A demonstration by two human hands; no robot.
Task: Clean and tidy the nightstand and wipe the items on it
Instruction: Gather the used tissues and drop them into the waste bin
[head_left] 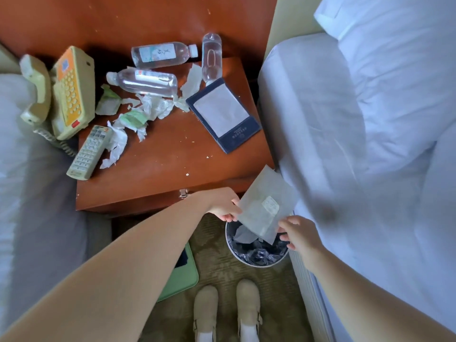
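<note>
in the lower middle of the frame, the left hand (225,206) pinches the left edge of a flat grey packet (261,206) and the right hand (298,233) pinches its lower right corner. the hands are apart, with the packet held just above a round waste bin (261,264). the bin has a black liner and holds a grey scrap (244,235). it stands in the narrow floor strip between two beds, beside a green tray (187,275).

on the nightstand (172,169), a remote (90,151) overhangs the left edge and a dark blue folder (222,114) lies near the right edge. crumpled tissues (138,114), three water bottles (145,81) and a telephone (71,95) crowd the back left.
</note>
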